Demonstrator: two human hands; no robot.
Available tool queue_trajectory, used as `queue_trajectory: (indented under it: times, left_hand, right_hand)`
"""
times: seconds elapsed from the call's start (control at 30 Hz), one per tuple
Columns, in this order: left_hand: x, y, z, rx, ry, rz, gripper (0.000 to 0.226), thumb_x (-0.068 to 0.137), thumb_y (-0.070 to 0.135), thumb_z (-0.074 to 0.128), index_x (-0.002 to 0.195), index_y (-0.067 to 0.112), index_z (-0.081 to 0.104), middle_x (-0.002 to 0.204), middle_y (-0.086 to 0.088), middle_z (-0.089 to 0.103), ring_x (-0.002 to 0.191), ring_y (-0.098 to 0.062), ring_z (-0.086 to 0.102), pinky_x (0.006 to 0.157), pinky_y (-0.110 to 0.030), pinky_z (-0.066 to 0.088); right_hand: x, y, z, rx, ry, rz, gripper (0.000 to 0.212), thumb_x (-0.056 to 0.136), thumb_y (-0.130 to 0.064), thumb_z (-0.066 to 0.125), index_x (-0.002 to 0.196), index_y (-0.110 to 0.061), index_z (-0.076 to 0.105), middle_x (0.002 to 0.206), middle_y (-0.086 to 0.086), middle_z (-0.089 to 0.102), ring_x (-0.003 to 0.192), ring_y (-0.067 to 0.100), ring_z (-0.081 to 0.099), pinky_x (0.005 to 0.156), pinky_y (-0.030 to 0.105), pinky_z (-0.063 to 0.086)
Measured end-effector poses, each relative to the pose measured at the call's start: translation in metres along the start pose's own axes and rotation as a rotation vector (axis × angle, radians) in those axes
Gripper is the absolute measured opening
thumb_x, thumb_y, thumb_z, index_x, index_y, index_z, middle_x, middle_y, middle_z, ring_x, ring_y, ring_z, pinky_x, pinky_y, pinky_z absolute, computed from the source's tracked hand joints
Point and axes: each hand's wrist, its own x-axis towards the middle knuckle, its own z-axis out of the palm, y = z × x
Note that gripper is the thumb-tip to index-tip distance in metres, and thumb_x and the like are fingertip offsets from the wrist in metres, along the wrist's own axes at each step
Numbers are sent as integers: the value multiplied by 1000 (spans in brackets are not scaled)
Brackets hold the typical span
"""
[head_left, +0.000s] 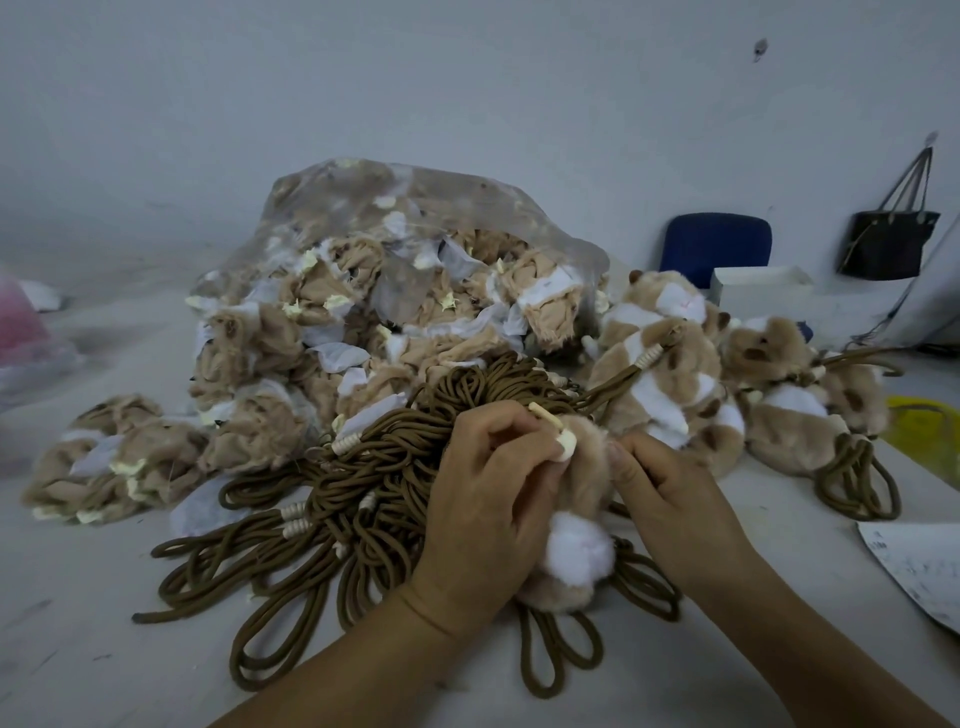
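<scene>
Plush toy (574, 525) between left hand (488, 499) and right hand (670, 499), over brown cords (363, 499).

A white table (78, 597) carries a clear bag (395, 270); in front of the bag sprawl brown cords (384, 467); left of it lie loose skins (119, 457); right of it, stuffed toys (670, 374); farther right, a paper (919, 571).

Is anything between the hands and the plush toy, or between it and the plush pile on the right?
Nothing visible. The left hand and right hand both hold the plush toy directly, above the cords. The plush pile lies just beyond the right hand, with nothing standing between.
</scene>
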Motion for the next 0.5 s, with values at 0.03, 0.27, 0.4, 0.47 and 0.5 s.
queue_trajectory:
  times: [0.03,0.27,0.4,0.47,0.5]
  left_hand:
    - [0,0,0,8,9,3,16,89,10,62,102,14,53,111,-2,45,103,-13,50,90,-24,47]
    - [0,0,0,86,24,72,16,89,11,63,99,16,52,107,0,47,94,-19,51,73,-45,49]
    - [-1,0,0,76,2,74,16,89,12,62,100,16,52,111,1,51,99,-18,54,77,-44,49]
    - [-2,-1,0,45,-55,33,18,90,17,61,105,17,52,114,2,54,103,-18,55,82,-43,49]
    - [-3,0,0,13,-90,-22,21,89,22,61,108,19,52,116,3,54,106,-17,55,86,-43,49]
  right_hand:
    - [0,0,0,7,-1,2,42,80,-54,39,67,-16,52,60,-14,52,55,-1,47,50,10,35]
    - [0,-1,-2,27,-6,-3,32,79,-56,39,63,-30,51,58,-16,52,52,-1,46,48,8,35]
    - [0,-3,-3,46,-44,4,25,80,-59,39,66,-44,54,58,-17,52,52,-3,46,49,8,36]
    - [0,-2,-4,76,-58,10,27,87,-57,39,67,-44,54,60,-16,54,54,-3,46,50,8,37]
    - [0,-2,-5,84,-67,13,30,93,-54,40,69,-43,54,63,-15,55,55,-3,47,51,8,38]
